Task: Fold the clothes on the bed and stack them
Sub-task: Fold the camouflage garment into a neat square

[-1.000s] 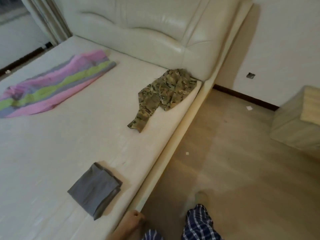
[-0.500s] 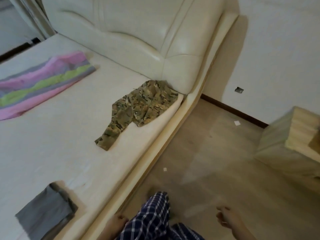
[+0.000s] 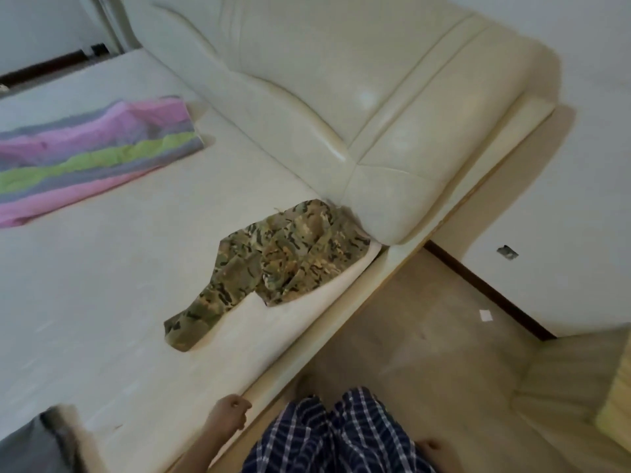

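Left hand (image 3: 228,415) loose; grey garment (image 3: 27,445) blurred, cropped

1 head-worn camera looks down across the bed (image 3: 102,285) toward its headboard (image 3: 307,80).
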